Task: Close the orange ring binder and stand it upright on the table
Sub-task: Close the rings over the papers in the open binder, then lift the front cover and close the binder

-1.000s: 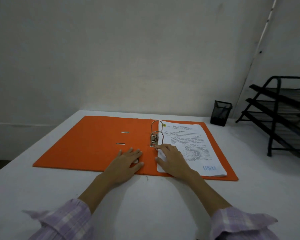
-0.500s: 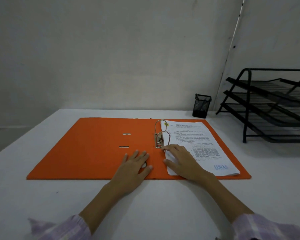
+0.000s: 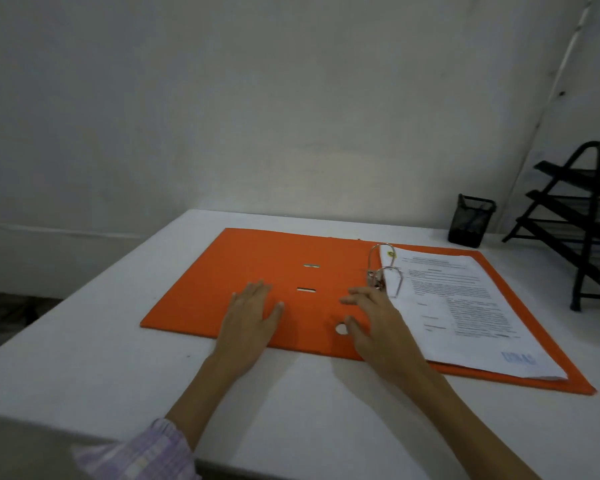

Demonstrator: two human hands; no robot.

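Note:
The orange ring binder lies open and flat on the white table. Its metal rings stand shut near the spine, with a stack of printed pages filed on the right half. My left hand rests flat, fingers spread, on the empty left cover near its front edge. My right hand hovers or rests over the spine area just left of the pages, fingers apart, beside the round finger hole. Neither hand grips anything.
A black mesh pen cup stands at the back right of the table. A black tiered letter tray stands at the far right. The table's left edge runs diagonally; a wall stands close behind.
My left hand slid left onto the open left cover. My right hand came off the pages and moved left over the spine. The camera view turned to the left.

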